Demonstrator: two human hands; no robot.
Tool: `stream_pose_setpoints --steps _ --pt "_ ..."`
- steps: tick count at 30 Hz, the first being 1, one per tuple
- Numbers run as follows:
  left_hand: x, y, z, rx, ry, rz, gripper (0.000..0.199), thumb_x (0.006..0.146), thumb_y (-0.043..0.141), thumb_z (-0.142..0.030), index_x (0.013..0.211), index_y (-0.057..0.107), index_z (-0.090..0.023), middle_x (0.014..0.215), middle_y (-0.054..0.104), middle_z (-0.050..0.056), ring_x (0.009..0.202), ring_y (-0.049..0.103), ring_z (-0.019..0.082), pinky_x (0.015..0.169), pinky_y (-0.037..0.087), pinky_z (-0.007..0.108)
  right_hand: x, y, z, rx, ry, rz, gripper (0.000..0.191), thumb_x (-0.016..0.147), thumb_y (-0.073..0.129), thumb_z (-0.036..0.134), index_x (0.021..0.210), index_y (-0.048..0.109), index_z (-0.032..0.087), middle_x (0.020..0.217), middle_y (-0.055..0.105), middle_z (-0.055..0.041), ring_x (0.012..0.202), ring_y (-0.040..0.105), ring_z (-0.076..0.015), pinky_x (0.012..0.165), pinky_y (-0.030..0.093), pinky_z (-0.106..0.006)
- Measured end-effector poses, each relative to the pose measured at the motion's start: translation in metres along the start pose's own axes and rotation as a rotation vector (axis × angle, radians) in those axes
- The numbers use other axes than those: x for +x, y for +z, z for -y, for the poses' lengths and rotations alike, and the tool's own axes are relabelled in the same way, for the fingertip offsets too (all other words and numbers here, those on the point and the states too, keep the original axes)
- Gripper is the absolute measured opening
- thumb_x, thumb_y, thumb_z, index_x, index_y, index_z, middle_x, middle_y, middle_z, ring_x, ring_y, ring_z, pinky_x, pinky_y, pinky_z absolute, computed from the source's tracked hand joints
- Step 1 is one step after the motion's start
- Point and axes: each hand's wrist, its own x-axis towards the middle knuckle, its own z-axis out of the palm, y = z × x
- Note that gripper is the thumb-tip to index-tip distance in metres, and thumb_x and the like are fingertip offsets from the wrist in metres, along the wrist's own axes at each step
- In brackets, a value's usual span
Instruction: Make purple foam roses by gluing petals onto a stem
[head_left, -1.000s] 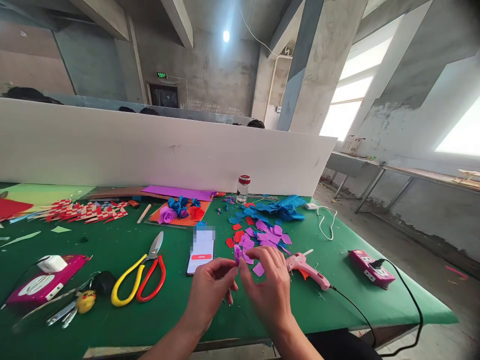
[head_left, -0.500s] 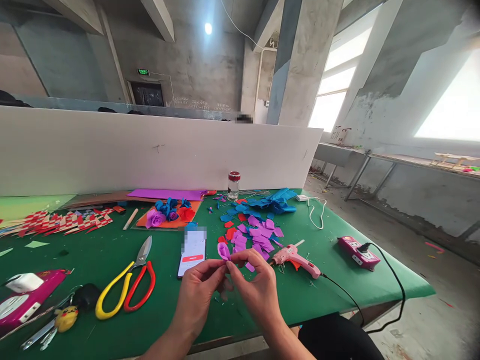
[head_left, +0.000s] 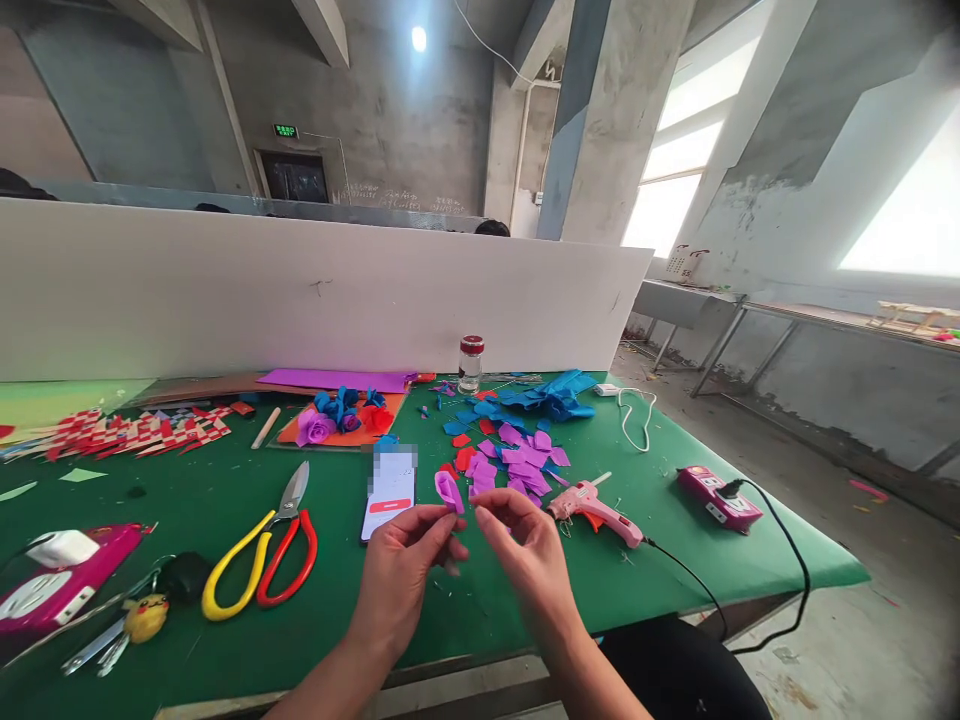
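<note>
My left hand [head_left: 411, 560] pinches a curled purple paper petal [head_left: 448, 490] between thumb and fingertips, above the green tabletop. Just to its right is my right hand [head_left: 529, 550], apart from the petal, its thumb and forefinger slightly parted with nothing visible between them. Beyond the hands lie loose purple paper pieces [head_left: 525, 460], with red ones among them and blue paper [head_left: 555, 398] behind. A pink glue gun [head_left: 596, 512] rests right of my right hand. Behind my left hand lies a phone [head_left: 390, 492] with a lit screen.
Scissors [head_left: 289, 520] with yellow and red handles lie left. Finished paper flowers [head_left: 337, 415] sit on an orange sheet. A lidded glass jar [head_left: 471, 366] stands before the white partition [head_left: 337, 290]. A pink power strip [head_left: 720, 498] is at right; keys with a yellow charm [head_left: 146, 618] are at left.
My right hand has let go of the purple petal and drawn slightly right. My left hand still holds the petal. The camera view has shifted slightly.
</note>
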Motion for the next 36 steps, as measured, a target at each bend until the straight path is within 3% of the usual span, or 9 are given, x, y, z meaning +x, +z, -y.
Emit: stream_pose_setpoints --steps 3,7,10,13,16,21,28,31,36 --pt "0.002 -0.001 0.0 -0.008 -0.014 -0.037 0.022 0.064 0.079 -0.033 0.075 0.073 -0.014 0.071 0.071 0.005 0.053 0.061 0.014 0.045 0.047 0.023 0.006 -0.03 -0.016 -0.116 -0.028 -0.13 0.021 0.081 0.06 0.034 0.089 0.069 0.017 0.082 0.071 -0.0058 0.074 0.064 -0.0192 0.07 0.05 -0.03" --pt "0.006 -0.003 0.001 -0.014 -0.021 -0.02 0.02 0.065 0.079 -0.031 0.074 0.072 -0.015 0.071 0.07 0.004 0.053 0.061 0.013 0.045 0.048 0.023 0.018 -0.099 -0.044 -0.436 -0.041 -0.271 0.027 0.083 0.054 0.039 0.093 0.067 0.018 0.076 0.067 -0.0051 0.067 0.061 -0.0186 0.067 0.048 -0.032" --pt "0.008 -0.005 0.004 -0.015 -0.036 0.011 0.02 0.066 0.079 -0.031 0.076 0.072 -0.014 0.072 0.069 0.004 0.053 0.061 0.012 0.045 0.048 0.022 0.021 -0.147 -0.061 -0.831 0.008 -0.254 0.025 0.084 0.051 0.04 0.083 0.065 0.02 0.081 0.066 -0.0063 0.069 0.059 -0.0196 0.066 0.045 -0.032" --pt "0.009 -0.006 0.007 -0.007 -0.047 0.029 0.022 0.067 0.078 -0.031 0.078 0.072 -0.013 0.073 0.069 0.005 0.054 0.061 0.012 0.045 0.048 0.022 0.023 -0.173 -0.074 -1.073 0.029 -0.13 0.026 0.084 0.053 0.042 0.089 0.065 0.02 0.088 0.065 -0.0092 0.083 0.06 -0.0245 0.073 0.044 -0.034" --pt "0.01 -0.006 0.009 0.004 -0.059 0.026 0.022 0.067 0.078 -0.031 0.078 0.072 -0.013 0.073 0.069 0.006 0.053 0.06 0.012 0.046 0.048 0.022 0.028 -0.184 -0.085 -1.155 0.044 0.011 0.026 0.087 0.05 0.04 0.093 0.064 0.02 0.089 0.064 -0.0097 0.085 0.06 -0.0242 0.076 0.043 -0.033" --pt "0.01 -0.005 0.01 0.007 -0.062 0.021 0.021 0.067 0.078 -0.03 0.076 0.071 -0.013 0.072 0.069 0.006 0.052 0.06 0.012 0.045 0.047 0.023 0.039 -0.191 -0.097 -1.13 0.084 0.195 0.026 0.093 0.041 0.038 0.082 0.058 0.022 0.077 0.061 -0.0056 0.076 0.058 -0.021 0.069 0.042 -0.029" --pt "0.01 -0.006 0.011 0.009 -0.069 0.018 0.02 0.068 0.077 -0.031 0.074 0.07 -0.013 0.068 0.068 0.005 0.049 0.057 0.011 0.044 0.048 0.023 0.038 -0.188 -0.107 -1.109 0.029 0.166 0.02 0.091 0.038 0.028 0.078 0.051 0.021 0.08 0.059 -0.0097 0.078 0.057 -0.0236 0.074 0.044 -0.034" --pt "0.011 -0.006 0.012 0.005 -0.062 0.017 0.019 0.067 0.077 -0.03 0.073 0.07 -0.013 0.068 0.068 0.004 0.048 0.057 0.011 0.043 0.048 0.023 0.036 -0.194 -0.101 -1.1 0.027 0.126 0.022 0.092 0.034 0.031 0.08 0.049 0.022 0.085 0.059 -0.01 0.084 0.058 -0.0245 0.077 0.044 -0.036" --pt "0.011 -0.004 0.012 -0.002 -0.056 0.022 0.02 0.066 0.078 -0.03 0.071 0.07 -0.013 0.067 0.068 0.004 0.048 0.057 0.01 0.042 0.047 0.022 0.029 -0.197 -0.068 -0.736 0.17 0.113 0.031 0.093 0.034 0.049 0.092 0.05 0.022 0.076 0.063 -0.0047 0.076 0.063 -0.0232 0.072 0.047 -0.037"
